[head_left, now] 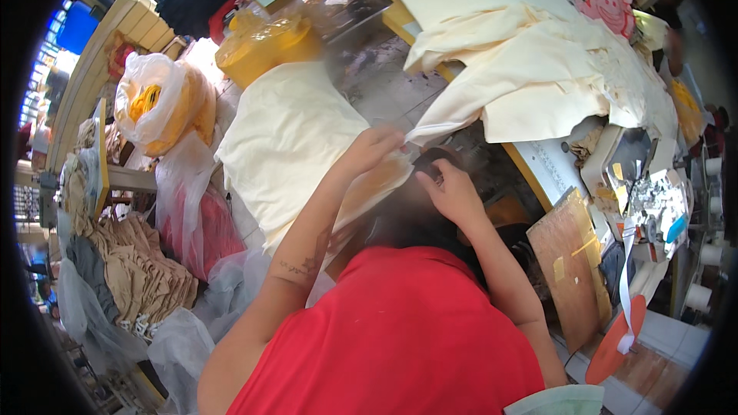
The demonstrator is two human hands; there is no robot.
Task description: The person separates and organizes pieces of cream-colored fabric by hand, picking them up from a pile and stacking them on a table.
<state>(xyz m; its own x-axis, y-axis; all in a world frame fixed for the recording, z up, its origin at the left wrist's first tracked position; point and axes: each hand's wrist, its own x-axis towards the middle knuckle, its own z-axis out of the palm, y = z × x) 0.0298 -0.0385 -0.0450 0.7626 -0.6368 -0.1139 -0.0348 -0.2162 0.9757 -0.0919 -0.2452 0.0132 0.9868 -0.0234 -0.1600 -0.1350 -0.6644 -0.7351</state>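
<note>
My left hand [376,147] is closed on a gathered edge of cream cloth. On its left a cream cloth piece [288,134] hangs down toward my lap. A twisted end of the large cream cloth pile [538,81] reaches from the table to my left fingertips. My right hand [453,190] is a little nearer and to the right, its fingers bent beside a dark shape [438,157] that is blurred. Whatever lies between those fingers is too small or hidden to name.
Left stand a white bag with yellow contents [150,104], a clear bag with red cloth [200,215] and stacked tan pieces [146,265]. A sewing machine [642,177], a wooden board [567,265] and an orange disc [615,342] with white tape are at right. Another person [667,19] is far right.
</note>
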